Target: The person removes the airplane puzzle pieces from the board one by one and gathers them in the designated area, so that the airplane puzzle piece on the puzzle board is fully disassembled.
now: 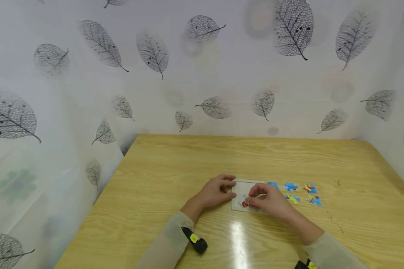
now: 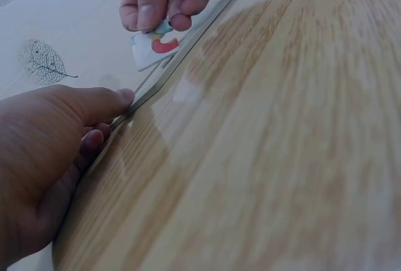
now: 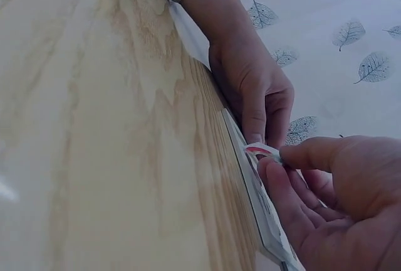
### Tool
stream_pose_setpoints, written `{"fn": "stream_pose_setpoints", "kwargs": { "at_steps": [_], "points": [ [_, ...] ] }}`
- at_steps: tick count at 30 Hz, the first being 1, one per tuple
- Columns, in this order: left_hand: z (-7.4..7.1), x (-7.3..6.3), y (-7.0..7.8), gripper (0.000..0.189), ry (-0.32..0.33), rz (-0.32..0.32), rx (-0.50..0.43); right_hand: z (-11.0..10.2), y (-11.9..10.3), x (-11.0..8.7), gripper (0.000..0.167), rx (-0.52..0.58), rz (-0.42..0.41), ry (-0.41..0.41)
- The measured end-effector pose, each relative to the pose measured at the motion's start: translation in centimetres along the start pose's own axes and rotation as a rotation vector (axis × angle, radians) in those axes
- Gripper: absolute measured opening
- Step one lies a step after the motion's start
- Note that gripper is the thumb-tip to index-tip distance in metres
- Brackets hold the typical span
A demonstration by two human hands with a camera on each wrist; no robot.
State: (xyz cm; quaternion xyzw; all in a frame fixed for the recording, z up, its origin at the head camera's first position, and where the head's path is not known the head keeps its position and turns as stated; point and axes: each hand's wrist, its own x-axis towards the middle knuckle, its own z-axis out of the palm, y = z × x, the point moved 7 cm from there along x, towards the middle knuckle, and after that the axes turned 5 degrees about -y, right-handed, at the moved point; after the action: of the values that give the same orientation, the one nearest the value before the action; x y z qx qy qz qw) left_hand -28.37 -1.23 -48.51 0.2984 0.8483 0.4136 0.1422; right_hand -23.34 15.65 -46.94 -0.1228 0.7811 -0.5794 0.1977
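Observation:
A thin white puzzle board with a raised rim lies flat on the table. Fingertips and thumb of my left hand rest along the board's left edge, the fingers relaxed and bent. Between thumb and index finger my right hand pinches a white jigsaw piece with a red patch and a bit of blue, tilted just over the board. In the right wrist view the piece shows edge-on near the left thumb. The board's right part is hidden behind my right hand.
Several loose jigsaw pieces in blue, yellow and red, among them a blue one and a yellow one, lie to the right of the board. The wooden table meets a leaf-patterned cloth at the back and sides.

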Motion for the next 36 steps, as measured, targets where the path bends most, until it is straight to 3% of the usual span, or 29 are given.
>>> {"fn": "stream_pose_setpoints", "kwargs": {
  "at_steps": [7,15,27,36],
  "points": [
    [0.1,-0.1,-0.4,0.042,0.004,-0.028,-0.003,-0.2,0.7,-0.8,0.044,0.103,-0.002,-0.045],
    [0.2,-0.2,-0.4,0.043,0.001,-0.025,-0.013,-0.7,1.4,-1.8,0.042,0.211,0.028,-0.074],
    [0.2,0.0,0.0,0.043,-0.008,-0.02,0.005,-2.8,2.4,-4.3,0.047,0.207,0.04,0.029],
    [0.1,0.1,-0.2,0.044,-0.011,-0.032,0.027,-4.6,3.9,-6.3,0.046,0.189,0.141,0.132]
  ]
}}
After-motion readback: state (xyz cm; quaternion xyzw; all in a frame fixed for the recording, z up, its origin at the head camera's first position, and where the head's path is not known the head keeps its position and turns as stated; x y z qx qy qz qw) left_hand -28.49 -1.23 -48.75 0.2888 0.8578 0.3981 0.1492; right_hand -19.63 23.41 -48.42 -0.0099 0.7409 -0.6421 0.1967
